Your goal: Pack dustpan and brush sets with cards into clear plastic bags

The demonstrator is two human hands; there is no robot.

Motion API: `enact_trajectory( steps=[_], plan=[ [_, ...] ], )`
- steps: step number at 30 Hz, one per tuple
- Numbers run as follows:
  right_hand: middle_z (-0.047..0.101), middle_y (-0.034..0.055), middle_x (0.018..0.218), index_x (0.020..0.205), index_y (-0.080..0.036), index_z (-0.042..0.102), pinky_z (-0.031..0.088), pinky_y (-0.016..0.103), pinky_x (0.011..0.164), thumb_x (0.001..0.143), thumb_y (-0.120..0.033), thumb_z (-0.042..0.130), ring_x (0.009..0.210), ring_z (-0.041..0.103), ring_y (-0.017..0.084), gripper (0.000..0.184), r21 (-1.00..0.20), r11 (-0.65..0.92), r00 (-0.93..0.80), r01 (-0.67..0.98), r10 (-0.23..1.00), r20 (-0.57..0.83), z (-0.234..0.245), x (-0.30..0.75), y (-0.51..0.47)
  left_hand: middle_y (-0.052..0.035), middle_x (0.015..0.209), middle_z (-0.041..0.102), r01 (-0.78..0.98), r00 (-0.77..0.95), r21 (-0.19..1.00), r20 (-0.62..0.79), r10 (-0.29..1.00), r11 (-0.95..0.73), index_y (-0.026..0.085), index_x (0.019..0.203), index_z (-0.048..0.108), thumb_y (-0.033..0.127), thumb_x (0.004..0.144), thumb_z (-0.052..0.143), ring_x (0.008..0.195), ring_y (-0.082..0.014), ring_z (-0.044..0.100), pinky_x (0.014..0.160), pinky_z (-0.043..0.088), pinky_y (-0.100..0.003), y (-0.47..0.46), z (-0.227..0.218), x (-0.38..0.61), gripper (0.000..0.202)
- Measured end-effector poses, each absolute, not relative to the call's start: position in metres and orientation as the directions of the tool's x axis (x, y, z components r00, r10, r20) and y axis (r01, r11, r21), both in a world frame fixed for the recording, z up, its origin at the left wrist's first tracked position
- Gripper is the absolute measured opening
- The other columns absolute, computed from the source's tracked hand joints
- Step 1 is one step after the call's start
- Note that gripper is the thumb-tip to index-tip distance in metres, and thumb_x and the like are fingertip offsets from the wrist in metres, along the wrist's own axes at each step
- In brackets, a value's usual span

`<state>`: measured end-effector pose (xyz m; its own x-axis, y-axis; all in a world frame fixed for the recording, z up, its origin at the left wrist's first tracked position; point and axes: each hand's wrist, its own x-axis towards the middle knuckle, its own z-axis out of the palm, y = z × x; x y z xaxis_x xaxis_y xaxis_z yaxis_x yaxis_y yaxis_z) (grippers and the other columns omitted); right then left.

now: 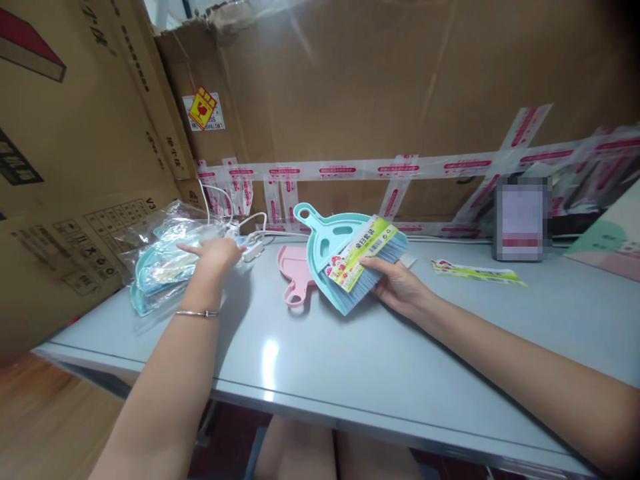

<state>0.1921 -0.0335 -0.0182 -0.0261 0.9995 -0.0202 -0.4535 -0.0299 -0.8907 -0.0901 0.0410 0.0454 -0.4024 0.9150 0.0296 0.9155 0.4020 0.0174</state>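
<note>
My right hand (400, 283) grips a mint-green dustpan and brush set (320, 243), thumb over its front and fingers behind. A printed card label (363, 250) wraps across the blue bristles. The set is held tilted above the table, its looped handle pointing up and left. Behind and below it lies a pink dustpan (296, 270), partly covered. My left hand (217, 255) is open, one finger stretched out to the left, beside mint-green dustpan sets in clear plastic bags (163, 263). Whether it touches the plastic I cannot tell.
The pale table (320, 360) backs onto a large taped cardboard box (360, 100); another carton (85, 167) stands at left. A white power strip (253, 250) with cables lies behind. A loose label card (477, 272) and an upright phone-like device (520, 220) are at right.
</note>
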Motion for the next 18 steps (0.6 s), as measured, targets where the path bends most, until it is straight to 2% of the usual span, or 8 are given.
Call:
enact_trajectory(
  steps=[3,5,7,9,12,15,18],
  plan=[
    [0.069,0.0011,0.078,0.091,-0.020,0.060,0.054,0.029,0.053,0.066,-0.014,0.070,0.063,0.063,0.017,0.027,-0.888,-0.063,-0.042,-0.455,0.998,-0.050,-0.016,0.192,-0.035,-0.0243,0.129,0.049,0.964,-0.265,0.035,0.230,0.936,0.264,0.011,0.111,0.062,0.037,0.088,0.035,0.130,-0.0440,0.026,0.094,0.008,-0.077,0.033,0.048,-0.085,0.044],
    [0.070,0.0019,0.085,0.095,-0.020,0.060,0.056,0.031,0.061,0.065,-0.012,0.069,0.073,0.066,0.019,0.032,-0.877,-0.087,-0.056,-0.473,0.996,-0.069,-0.014,0.193,-0.035,-0.0238,0.130,0.048,0.996,-0.090,0.033,0.409,0.908,0.083,0.009,0.118,0.055,0.030,0.089,0.032,0.131,-0.0406,0.026,0.097,0.007,-0.075,0.026,0.049,-0.075,0.043],
    [0.070,0.0025,0.092,0.100,-0.021,0.060,0.057,0.032,0.068,0.065,-0.011,0.069,0.079,0.067,0.020,0.037,-0.868,-0.107,-0.075,-0.485,0.994,-0.080,-0.013,0.194,-0.036,-0.0216,0.135,0.044,0.993,0.093,0.011,0.505,0.858,-0.114,0.010,0.127,0.046,0.023,0.089,0.031,0.133,-0.0366,0.025,0.099,0.005,-0.074,0.020,0.047,-0.063,0.043],
    [0.070,0.0031,0.093,0.100,-0.020,0.061,0.058,0.032,0.068,0.066,-0.011,0.068,0.080,0.067,0.020,0.037,-0.877,-0.119,-0.090,-0.466,0.992,-0.087,-0.012,0.195,-0.036,-0.0179,0.139,0.041,0.964,0.234,-0.011,0.521,0.821,-0.267,0.012,0.132,0.040,0.016,0.088,0.029,0.134,-0.0323,0.026,0.102,0.004,-0.071,0.017,0.043,-0.051,0.045],
    [0.071,0.0045,0.092,0.098,-0.018,0.062,0.058,0.029,0.065,0.066,-0.012,0.068,0.077,0.067,0.019,0.033,-0.909,-0.137,-0.078,-0.394,0.990,-0.115,-0.013,0.196,-0.035,-0.0141,0.140,0.041,0.927,0.326,-0.017,0.535,0.780,-0.376,0.014,0.133,0.039,0.010,0.086,0.028,0.134,-0.0279,0.029,0.107,0.006,-0.065,0.017,0.037,-0.039,0.049],
    [0.071,0.0061,0.093,0.098,-0.016,0.062,0.057,0.030,0.069,0.068,-0.011,0.066,0.077,0.068,0.019,0.031,-0.923,-0.170,-0.056,-0.345,0.985,-0.160,-0.015,0.195,-0.034,-0.0147,0.137,0.045,0.886,0.401,-0.034,0.556,0.728,-0.462,0.012,0.131,0.042,0.009,0.086,0.031,0.128,-0.0266,0.038,0.108,0.016,-0.059,0.018,0.030,-0.030,0.046],
    [0.071,0.0057,0.093,0.102,-0.016,0.061,0.057,0.032,0.072,0.069,-0.009,0.064,0.078,0.068,0.019,0.034,-0.918,-0.179,-0.058,-0.355,0.984,-0.169,-0.015,0.192,-0.034,-0.0141,0.132,0.051,0.772,0.580,-0.088,0.502,0.641,-0.630,0.011,0.126,0.047,0.014,0.088,0.036,0.121,-0.0250,0.047,0.105,0.031,-0.049,0.014,0.025,-0.019,0.040]
  ],
)
